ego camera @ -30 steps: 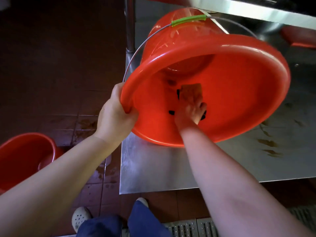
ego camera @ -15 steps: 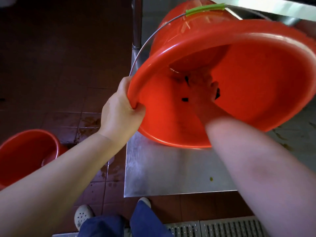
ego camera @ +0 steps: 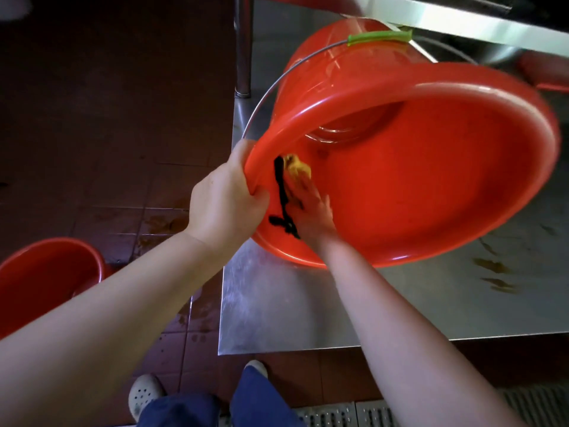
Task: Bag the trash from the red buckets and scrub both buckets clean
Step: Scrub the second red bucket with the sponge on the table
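The red bucket (ego camera: 431,180) sits tilted on the steel table (ego camera: 292,318), mouth toward the camera. The left hand (ego camera: 224,204) clamps its rim, fingers curled over the edge. Inside, the right hand (ego camera: 314,211) presses a yellow-and-black sponge (ego camera: 295,169) to the wall, fingers seemingly flat, though blurred. A second red bucket (ego camera: 46,272) stands on the floor.

Bare forearms without sleeves, dark blue trousers (ego camera: 264,402), and white perforated clogs (ego camera: 143,394).

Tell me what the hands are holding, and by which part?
The left hand grips the tilted bucket by its rim. The right hand presses a sponge flat against the bucket's inner wall, fingers straight rather than curled round it.
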### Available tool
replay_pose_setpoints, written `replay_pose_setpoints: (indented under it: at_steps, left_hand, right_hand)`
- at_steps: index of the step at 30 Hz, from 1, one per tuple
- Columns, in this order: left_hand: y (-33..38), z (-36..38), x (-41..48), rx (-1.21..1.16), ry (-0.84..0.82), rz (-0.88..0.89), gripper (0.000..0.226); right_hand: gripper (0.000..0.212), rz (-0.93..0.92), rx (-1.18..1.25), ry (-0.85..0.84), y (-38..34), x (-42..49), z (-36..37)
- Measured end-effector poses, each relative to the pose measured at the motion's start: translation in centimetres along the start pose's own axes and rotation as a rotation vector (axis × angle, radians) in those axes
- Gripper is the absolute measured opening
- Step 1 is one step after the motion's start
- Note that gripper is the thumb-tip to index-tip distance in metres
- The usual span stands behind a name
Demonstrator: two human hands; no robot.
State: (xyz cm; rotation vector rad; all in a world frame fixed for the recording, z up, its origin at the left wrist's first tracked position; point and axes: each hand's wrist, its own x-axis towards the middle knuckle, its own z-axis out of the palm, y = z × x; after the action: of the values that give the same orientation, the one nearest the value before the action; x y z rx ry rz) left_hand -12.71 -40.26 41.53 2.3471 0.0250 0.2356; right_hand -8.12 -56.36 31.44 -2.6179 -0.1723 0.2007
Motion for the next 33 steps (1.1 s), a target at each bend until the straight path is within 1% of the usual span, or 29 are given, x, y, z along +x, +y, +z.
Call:
replay_pose_setpoints:
  at_steps: [1,3,4,5,6,8,9,10,11,13,14,15,16,17,19,20,22,24,25,27,29,30,32,33]
  left_hand:
    - [0.1,-0.1,-0.1,0.008,0.005,-0.005,0.041]
    - [0.3,-0.1,-0.3,0.014,0.018,-0.013,0.042]
    - [0.5,0.0,-0.4,0.012,0.024,-0.014,0.040]
    - [0.8,0.1,-0.6,0.011,0.030,-0.014,0.038]
    - [1.1,0.2,-0.8,0.009,0.035,-0.016,0.036]
    - [1.8,0.4,-1.0,0.004,0.042,-0.019,0.033]
    - [2.0,0.5,-1.1,0.004,0.045,-0.021,0.033]
    - [2.2,0.5,-1.0,0.008,0.045,-0.025,0.032]
    - [2.2,0.5,-1.0,0.013,0.043,-0.034,0.032]
    - [2.3,0.2,-1.1,0.010,0.035,-0.053,0.028]
    - [2.2,0.0,-1.0,0.016,0.031,-0.055,0.028]
    - [2.2,-0.2,-1.0,0.036,0.023,-0.050,0.029]
    - [2.3,-0.6,-1.0,0.069,0.011,-0.036,0.033]
    - [2.4,-1.0,-0.9,0.109,0.004,-0.013,0.037]
    - [2.7,-2.2,-0.4,0.191,0.006,0.043,0.047]
    - [3.0,-2.7,0.0,0.224,0.003,0.072,0.051]
    - [3.5,-3.4,0.3,0.254,-0.007,0.108,0.056]
    - [3.8,-3.4,0.5,0.255,-0.005,0.121,0.054]
    - [3.9,-3.2,0.5,0.249,0.000,0.123,0.052]
    - [3.9,-2.9,0.3,0.231,0.016,0.117,0.050]
    - [3.8,-2.7,0.2,0.217,0.025,0.095,0.051]
    - [3.7,-2.7,0.2,0.223,0.031,0.089,0.051]
    - [3.7,-2.6,0.0,0.269,0.047,0.108,0.050]
    - [3.8,-2.6,0.0,0.299,0.055,0.130,0.049]
  right_hand:
    - [0.063,0.023,-0.161,0.006,1.5,-2.1,-0.4]
    - [0.068,0.036,-0.464,0.153,4.2,-5.4,-1.2]
    - [0.069,0.068,-0.570,0.221,5.0,-6.5,-1.5]
    - [0.070,0.131,-0.616,0.266,5.5,-7.4,-1.5]
    - [0.071,0.214,-0.606,0.284,5.3,-8.2,-1.4]
    - [0.074,0.398,-0.473,0.236,2.9,-8.8,-0.8]
    - [0.075,0.472,-0.344,0.172,1.4,-8.7,0.1]
    - [0.075,0.498,-0.188,0.114,-0.4,-8.4,0.8]
    - [0.076,0.457,-0.015,0.100,-2.3,-8.2,1.4]
    - [0.077,0.249,0.304,0.185,-5.7,-8.3,2.5]
    - [0.075,0.159,0.385,0.218,-6.8,-8.7,2.7]
    - [0.073,0.078,0.379,0.238,-7.0,-9.1,3.0]
    - [0.072,0.009,0.289,0.246,-6.6,-9.5,3.1]
    - [0.075,-0.037,0.136,0.220,-5.4,-9.9,3.0]
    - [0.082,-0.051,-0.204,0.101,-2.0,-10.1,2.0]
    - [0.083,-0.035,-0.330,0.046,-0.2,-10.2,1.1]
    - [0.084,-0.017,-0.476,-0.007,2.7,-10.4,-1.0]
    - [0.088,0.015,-0.550,0.020,4.3,-10.6,-2.2]
    - [0.091,0.060,-0.546,0.048,4.3,-10.8,-2.1]
    - [0.093,0.220,-0.451,0.092,2.7,-10.5,-1.2]
    - [0.094,0.378,-0.237,0.076,-0.3,-9.5,0.1]
    - [0.093,0.409,-0.081,0.021,-2.0,-8.9,0.3]
    - [0.089,0.356,0.325,-0.064,-5.2,-7.9,0.4]
    - [0.087,0.332,0.535,-0.079,-6.3,-7.8,0.1]
